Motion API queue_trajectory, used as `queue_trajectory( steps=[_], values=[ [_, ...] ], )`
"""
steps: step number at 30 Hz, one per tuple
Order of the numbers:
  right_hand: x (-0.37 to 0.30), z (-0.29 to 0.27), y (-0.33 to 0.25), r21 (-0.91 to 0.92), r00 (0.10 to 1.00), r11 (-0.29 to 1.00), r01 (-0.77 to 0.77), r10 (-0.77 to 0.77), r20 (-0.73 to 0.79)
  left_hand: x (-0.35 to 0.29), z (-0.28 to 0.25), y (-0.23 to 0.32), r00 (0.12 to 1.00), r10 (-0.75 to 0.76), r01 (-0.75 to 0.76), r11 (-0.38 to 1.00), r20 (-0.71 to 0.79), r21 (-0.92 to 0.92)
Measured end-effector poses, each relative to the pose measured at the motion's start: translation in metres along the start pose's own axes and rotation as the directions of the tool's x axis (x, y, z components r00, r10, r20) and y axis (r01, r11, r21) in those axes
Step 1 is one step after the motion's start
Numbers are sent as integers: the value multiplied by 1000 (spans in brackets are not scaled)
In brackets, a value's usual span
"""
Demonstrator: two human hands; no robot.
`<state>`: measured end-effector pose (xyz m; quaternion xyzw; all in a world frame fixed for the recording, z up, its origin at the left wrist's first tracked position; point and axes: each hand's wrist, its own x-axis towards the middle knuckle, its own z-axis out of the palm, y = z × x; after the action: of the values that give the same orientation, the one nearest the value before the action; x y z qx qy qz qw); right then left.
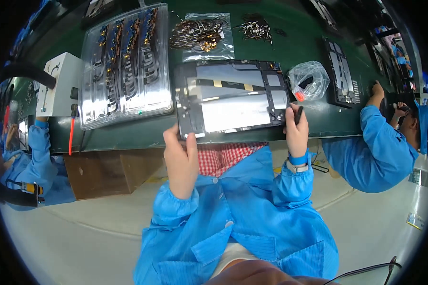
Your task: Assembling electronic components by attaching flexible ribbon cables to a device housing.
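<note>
An opened tablet (235,114), with its silver batteries and dark circuit boards showing, is held tilted over the near edge of the green bench. My left hand (181,161) grips its lower left corner, thumb on top and fingers underneath. At the lower right corner, my right hand (297,135) closes on the tablet's edge. A short black pen-like tool (298,115) also sticks up from the fingers of that hand. The hidden fingertips beneath the tablet do not show.
Left of the tablet lies a clear plastic tray (88,107) of flex cables, beside a white box-shaped device (64,85). Small metal parts (199,34) rest on a bag behind. Rightward are a crumpled clear bag (314,76), another opened tablet (340,71) and a co-worker's blue sleeve (383,137).
</note>
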<state>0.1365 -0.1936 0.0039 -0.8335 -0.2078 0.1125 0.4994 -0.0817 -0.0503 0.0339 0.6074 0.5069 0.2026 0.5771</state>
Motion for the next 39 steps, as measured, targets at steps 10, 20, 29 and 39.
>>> queue_trajectory(
  steps=[10,20,29,39],
  values=[
    [22,-13,-12,551,978,824,-130,13,210,-21,13,27,959,231,-269,585,-161,-765],
    [52,-24,8,528,970,817,233,-234,-65,106,101,161,920,389,-168,480,37,-861],
    [48,-25,-3,306,812,779,548,-583,30,301,254,193,994,27,65,640,106,-765],
    [48,-30,-6,411,817,774,482,-566,107,371,256,174,898,435,-331,765,-64,553]
  ],
)
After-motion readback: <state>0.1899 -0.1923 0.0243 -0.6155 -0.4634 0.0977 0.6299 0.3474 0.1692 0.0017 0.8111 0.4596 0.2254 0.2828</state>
